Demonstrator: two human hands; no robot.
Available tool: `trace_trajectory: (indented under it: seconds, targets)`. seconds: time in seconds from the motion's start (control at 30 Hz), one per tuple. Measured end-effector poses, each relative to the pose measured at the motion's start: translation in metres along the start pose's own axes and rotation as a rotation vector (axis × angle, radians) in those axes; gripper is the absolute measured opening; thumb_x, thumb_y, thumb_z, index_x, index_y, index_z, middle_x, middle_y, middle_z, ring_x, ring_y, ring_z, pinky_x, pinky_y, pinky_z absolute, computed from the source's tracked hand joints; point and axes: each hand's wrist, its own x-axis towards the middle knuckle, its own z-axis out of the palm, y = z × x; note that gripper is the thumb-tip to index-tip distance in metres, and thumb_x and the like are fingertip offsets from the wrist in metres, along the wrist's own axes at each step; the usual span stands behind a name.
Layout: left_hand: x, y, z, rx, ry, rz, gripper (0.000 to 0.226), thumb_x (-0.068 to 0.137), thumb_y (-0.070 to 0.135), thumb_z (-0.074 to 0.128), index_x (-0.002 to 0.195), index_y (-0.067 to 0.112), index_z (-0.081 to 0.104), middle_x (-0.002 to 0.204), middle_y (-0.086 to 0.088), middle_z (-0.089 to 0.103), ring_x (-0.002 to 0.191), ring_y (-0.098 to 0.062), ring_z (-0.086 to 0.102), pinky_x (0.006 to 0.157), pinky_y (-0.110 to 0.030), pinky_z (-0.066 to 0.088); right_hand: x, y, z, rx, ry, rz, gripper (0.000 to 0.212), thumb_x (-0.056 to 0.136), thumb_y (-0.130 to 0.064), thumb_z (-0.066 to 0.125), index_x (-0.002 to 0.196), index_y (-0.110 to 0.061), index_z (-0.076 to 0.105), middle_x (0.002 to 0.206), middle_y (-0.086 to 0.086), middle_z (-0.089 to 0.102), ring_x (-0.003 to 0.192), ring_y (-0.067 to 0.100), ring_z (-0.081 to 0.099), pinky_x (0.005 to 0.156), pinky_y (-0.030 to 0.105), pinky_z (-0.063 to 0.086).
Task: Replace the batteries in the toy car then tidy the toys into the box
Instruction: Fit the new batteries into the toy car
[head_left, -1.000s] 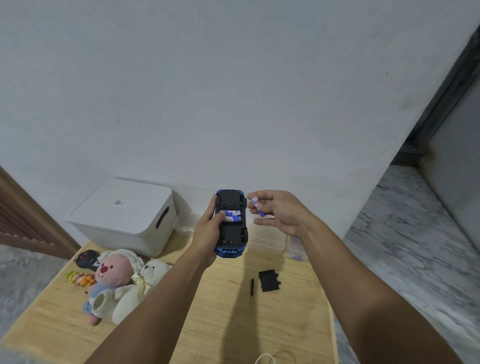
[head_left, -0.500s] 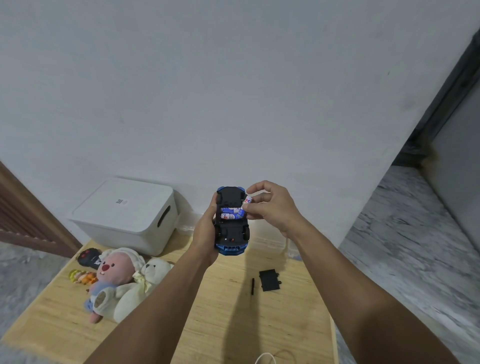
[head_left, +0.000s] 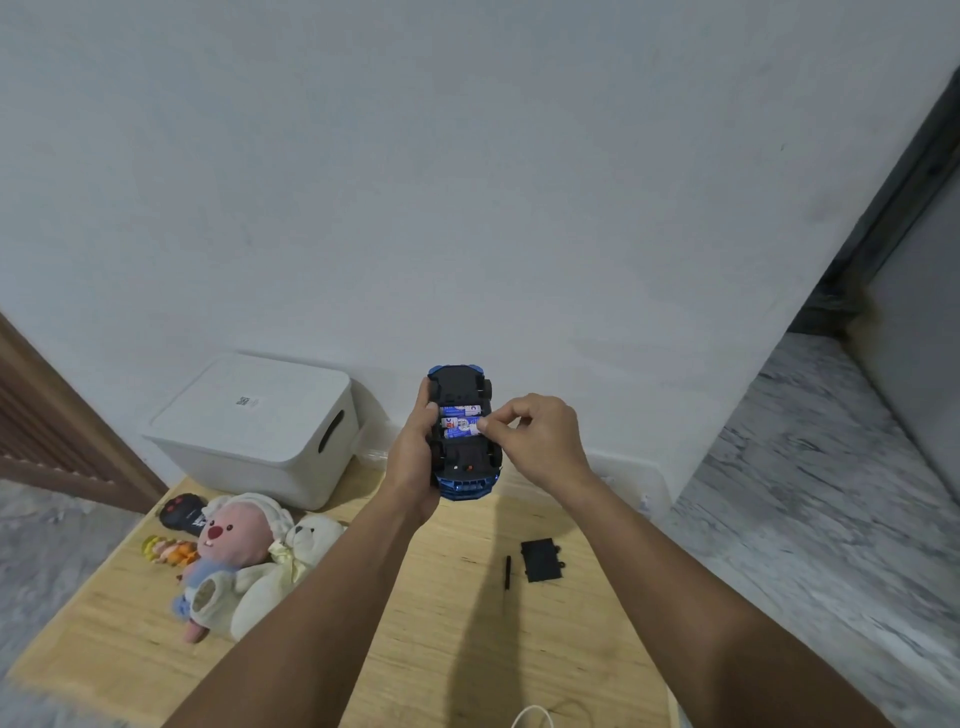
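My left hand (head_left: 415, 457) holds the blue toy car (head_left: 464, 470) upside down above the wooden table (head_left: 447, 639), its black underside and open battery bay facing me. Blue-and-white batteries (head_left: 460, 420) lie side by side in the bay. My right hand (head_left: 535, 441) pinches the right end of the nearest battery with thumb and forefinger, pressing it into the bay. The black battery cover (head_left: 541, 560) and a small black screwdriver (head_left: 507, 572) lie on the table below my right wrist.
A white lidded box (head_left: 254, 426) stands at the table's back left against the wall. In front of it lie a pink plush (head_left: 228, 556), a white teddy bear (head_left: 291, 566), a small orange doll (head_left: 169, 551) and a black remote (head_left: 179, 512). A white cable (head_left: 530, 717) shows at the near edge.
My right hand brought the loose battery from beside the car into the bay and now presses its end down. The car has dropped slightly lower in my left hand.
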Motion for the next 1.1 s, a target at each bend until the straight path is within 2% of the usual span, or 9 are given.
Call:
trace_trajectory:
  seconds: [0.1,0.2,0.33,0.47,0.57,0.7,0.9,1.03,1.1]
  targets:
    - [-0.002,0.001,0.000,0.031,0.024,0.001,0.051,0.095,0.007,0.033,0.124,0.042,0.056,0.107,-0.002,0.074,0.091,-0.027,0.069,0.086,-0.048,0.054,0.001,0.000,-0.001,0.083,-0.054,0.110,0.007,0.076,-0.024,0.079,0.073,-0.019,0.076,0.076,-0.009,0.069,0.064,0.004,0.054,0.064,0.023,0.045]
    - [-0.003,-0.001,0.001,0.053,0.055,-0.003,0.064,0.087,0.001,0.034,0.136,0.039,0.050,0.116,-0.005,0.070,0.095,-0.030,0.067,0.087,-0.049,0.053,0.004,0.002,-0.004,0.261,-0.113,0.271,0.016,0.071,-0.019,0.085,0.073,-0.015,0.070,0.080,-0.002,0.070,0.074,0.011,0.063,0.065,0.027,0.047]
    - [-0.002,-0.004,0.001,0.095,0.090,-0.010,0.070,0.084,-0.001,0.034,0.140,0.039,0.046,0.121,-0.008,0.068,0.096,-0.031,0.066,0.084,-0.048,0.054,0.007,0.001,-0.004,0.250,-0.139,0.363,0.027,0.065,-0.016,0.089,0.077,-0.012,0.065,0.089,0.006,0.072,0.087,0.021,0.069,0.064,0.028,0.049]
    - [-0.002,-0.007,0.004,0.165,0.100,-0.002,0.070,0.083,-0.001,0.035,0.137,0.041,0.049,0.116,-0.006,0.070,0.093,-0.029,0.067,0.083,-0.048,0.054,0.008,-0.001,-0.004,0.163,-0.116,0.378,0.028,0.062,-0.015,0.090,0.070,-0.013,0.064,0.085,0.005,0.073,0.087,0.025,0.071,0.075,0.038,0.058]
    - [-0.003,-0.010,0.002,0.214,0.112,-0.008,0.070,0.084,-0.001,0.036,0.137,0.043,0.049,0.113,-0.006,0.071,0.091,-0.029,0.067,0.083,-0.050,0.055,0.009,0.001,-0.003,0.108,-0.130,0.393,0.029,0.061,-0.017,0.090,0.070,-0.012,0.063,0.083,0.006,0.073,0.086,0.025,0.071,0.077,0.039,0.059]
    - [-0.003,-0.012,0.001,0.234,0.113,-0.006,0.069,0.087,-0.002,0.037,0.138,0.042,0.047,0.113,-0.007,0.071,0.089,-0.028,0.068,0.079,-0.047,0.057,0.010,0.003,-0.001,0.029,-0.093,0.365,0.033,0.058,-0.030,0.091,0.069,-0.011,0.066,0.076,0.001,0.072,0.077,0.021,0.072,0.076,0.040,0.059]
    - [0.001,-0.013,0.004,0.214,0.148,-0.011,0.059,0.095,0.004,0.044,0.139,0.044,0.046,0.112,-0.006,0.071,0.089,-0.029,0.068,0.083,-0.049,0.057,0.013,0.001,0.002,-0.037,0.004,0.377,0.035,0.066,-0.043,0.082,0.065,-0.014,0.062,0.070,0.001,0.071,0.074,0.020,0.070,0.071,0.036,0.056]
    - [0.003,-0.017,0.000,0.230,0.173,-0.038,0.059,0.094,0.007,0.044,0.139,0.045,0.046,0.115,-0.005,0.070,0.093,-0.030,0.069,0.082,-0.049,0.058,0.016,0.003,0.004,-0.013,-0.042,0.432,0.037,0.066,-0.043,0.082,0.072,-0.010,0.067,0.066,0.001,0.069,0.073,0.021,0.070,0.069,0.036,0.056]
    - [0.003,-0.021,-0.003,0.238,0.161,-0.058,0.058,0.093,0.008,0.042,0.139,0.044,0.046,0.118,-0.006,0.069,0.096,-0.031,0.068,0.085,-0.050,0.057,0.016,0.007,0.005,0.047,-0.088,0.469,0.035,0.067,-0.041,0.083,0.073,-0.010,0.067,0.067,0.000,0.069,0.067,0.018,0.068,0.059,0.033,0.052]
